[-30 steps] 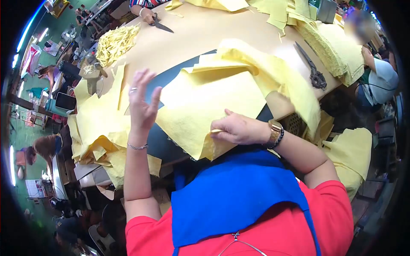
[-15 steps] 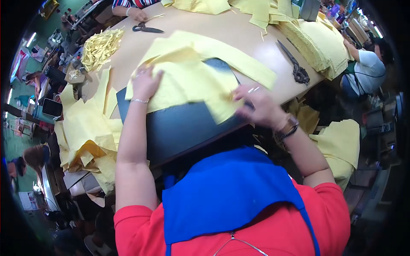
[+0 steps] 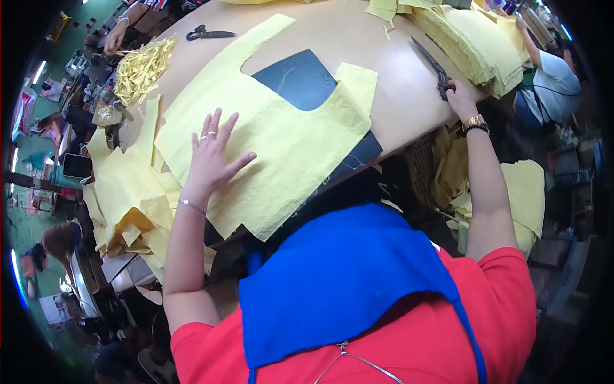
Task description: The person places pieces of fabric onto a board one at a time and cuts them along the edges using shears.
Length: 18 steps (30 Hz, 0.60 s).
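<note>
A yellow cloth piece (image 3: 275,128) with a curved cut-out lies spread over a dark board (image 3: 295,80), its lower corner hanging past the table edge. Over its left part is my left hand (image 3: 214,157), fingers spread, holding nothing. At the right, my right hand (image 3: 459,101) is closed on the handles of large dark scissors (image 3: 432,61), whose blades point away to the upper left on the table.
Crumpled yellow cloth (image 3: 134,192) lies at the left, near a heap of yellow strips (image 3: 144,69). A second pair of scissors (image 3: 208,33) lies at the back, by a co-worker's hand (image 3: 115,40). Stacked yellow cloth (image 3: 473,48) stands at the back right.
The yellow cloth has been spread flat. My right hand has let go of it, moved right and taken hold of the scissors. The co-worker's hand has left the other scissors and moved left.
</note>
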Each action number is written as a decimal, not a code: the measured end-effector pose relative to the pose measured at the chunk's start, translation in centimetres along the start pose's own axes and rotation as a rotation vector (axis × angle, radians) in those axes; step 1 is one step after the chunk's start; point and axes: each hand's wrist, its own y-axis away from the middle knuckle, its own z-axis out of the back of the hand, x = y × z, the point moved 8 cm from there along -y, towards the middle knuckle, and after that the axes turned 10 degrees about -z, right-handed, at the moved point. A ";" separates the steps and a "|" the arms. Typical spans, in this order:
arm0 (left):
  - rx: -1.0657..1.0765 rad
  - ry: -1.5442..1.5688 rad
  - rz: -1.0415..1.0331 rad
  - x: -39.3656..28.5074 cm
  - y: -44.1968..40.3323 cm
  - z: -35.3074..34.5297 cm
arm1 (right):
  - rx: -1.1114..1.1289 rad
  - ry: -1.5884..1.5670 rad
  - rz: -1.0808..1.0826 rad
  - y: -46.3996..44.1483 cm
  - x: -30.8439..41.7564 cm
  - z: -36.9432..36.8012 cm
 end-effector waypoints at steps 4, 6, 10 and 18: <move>0.093 0.051 -0.043 0.7 -1.7 -2.8 | 0.131 0.162 -0.110 0.5 0.5 1.6; 0.065 -0.017 0.078 4.8 -2.1 -3.0 | 0.179 0.261 -0.157 1.0 1.2 2.4; 0.180 -0.113 -0.017 10.3 0.1 -2.3 | 0.336 0.387 -0.219 0.5 -0.2 2.1; 0.005 -0.204 -0.065 13.8 1.6 0.2 | 0.665 -0.733 -0.418 10.2 3.1 2.7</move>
